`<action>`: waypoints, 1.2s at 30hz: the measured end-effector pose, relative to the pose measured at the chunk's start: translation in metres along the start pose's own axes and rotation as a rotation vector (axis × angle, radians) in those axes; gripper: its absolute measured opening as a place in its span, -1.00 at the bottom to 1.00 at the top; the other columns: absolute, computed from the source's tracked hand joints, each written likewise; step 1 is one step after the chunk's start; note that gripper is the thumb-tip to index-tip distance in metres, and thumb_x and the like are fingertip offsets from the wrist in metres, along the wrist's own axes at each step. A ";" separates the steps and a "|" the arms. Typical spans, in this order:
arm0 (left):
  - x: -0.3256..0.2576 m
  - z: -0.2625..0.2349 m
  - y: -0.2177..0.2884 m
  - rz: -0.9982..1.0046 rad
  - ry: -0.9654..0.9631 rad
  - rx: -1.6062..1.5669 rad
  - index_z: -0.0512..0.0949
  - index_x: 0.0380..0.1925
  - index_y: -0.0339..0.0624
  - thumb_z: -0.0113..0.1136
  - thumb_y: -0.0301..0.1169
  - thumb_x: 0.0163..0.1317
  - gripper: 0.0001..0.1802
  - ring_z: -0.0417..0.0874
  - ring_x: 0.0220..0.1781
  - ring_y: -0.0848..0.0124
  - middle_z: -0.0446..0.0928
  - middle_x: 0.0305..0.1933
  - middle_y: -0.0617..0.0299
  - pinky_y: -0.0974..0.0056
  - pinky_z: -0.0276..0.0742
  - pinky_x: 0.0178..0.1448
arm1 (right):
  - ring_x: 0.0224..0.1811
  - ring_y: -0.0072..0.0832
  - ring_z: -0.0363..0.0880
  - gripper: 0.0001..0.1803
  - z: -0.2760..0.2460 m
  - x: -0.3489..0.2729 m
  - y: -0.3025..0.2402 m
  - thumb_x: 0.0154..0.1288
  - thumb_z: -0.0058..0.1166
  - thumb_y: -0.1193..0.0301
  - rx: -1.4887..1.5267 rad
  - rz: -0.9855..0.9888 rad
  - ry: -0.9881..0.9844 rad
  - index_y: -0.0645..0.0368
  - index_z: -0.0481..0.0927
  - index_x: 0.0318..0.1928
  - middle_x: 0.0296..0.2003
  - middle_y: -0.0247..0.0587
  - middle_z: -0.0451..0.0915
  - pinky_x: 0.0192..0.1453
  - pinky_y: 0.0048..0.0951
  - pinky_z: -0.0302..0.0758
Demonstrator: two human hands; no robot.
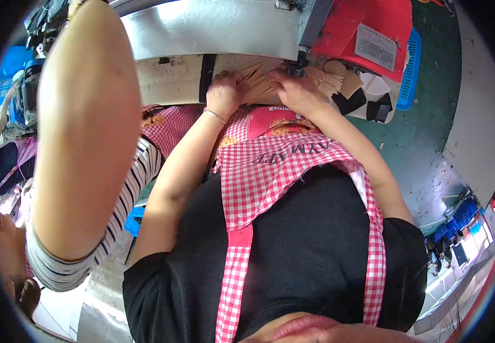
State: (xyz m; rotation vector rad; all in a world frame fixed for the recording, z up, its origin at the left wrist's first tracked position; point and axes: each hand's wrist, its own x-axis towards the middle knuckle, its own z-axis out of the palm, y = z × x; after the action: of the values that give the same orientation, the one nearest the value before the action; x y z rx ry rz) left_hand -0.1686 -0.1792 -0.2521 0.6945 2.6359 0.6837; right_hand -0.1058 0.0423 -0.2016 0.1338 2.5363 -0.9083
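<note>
Tan slender strips (255, 86) | between left hand (223, 93), right hand (300, 92) | gingham apron (259, 177)

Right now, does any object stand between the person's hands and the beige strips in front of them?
Nothing visible does: the left hand and right hand flank the fanned beige strips, directly at them. The black band lies to the left of the left hand, and another person's forearm is farther left; neither comes between.

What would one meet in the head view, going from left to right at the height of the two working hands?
Co-worker's bare arm, black strip, left hand, tan pieces, right hand, blue basket.
</note>
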 end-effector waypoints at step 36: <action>-0.021 -0.039 -0.002 -0.391 -0.346 -1.014 0.55 -0.03 -0.41 -0.01 -0.21 0.59 -0.61 0.52 -0.32 0.62 0.57 -0.31 0.34 0.44 0.48 -0.20 | 0.11 -0.02 0.65 -0.26 0.032 0.025 -0.007 0.45 0.00 -0.06 0.046 0.108 -0.024 0.09 0.26 0.46 0.06 0.06 0.65 0.15 -0.12 0.56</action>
State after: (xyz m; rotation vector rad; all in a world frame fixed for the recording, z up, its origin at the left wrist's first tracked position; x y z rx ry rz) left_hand -0.1688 -0.2056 -0.2163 -0.0149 1.6842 1.4218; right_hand -0.1182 0.0153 -0.2310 0.2697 2.4609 -0.9198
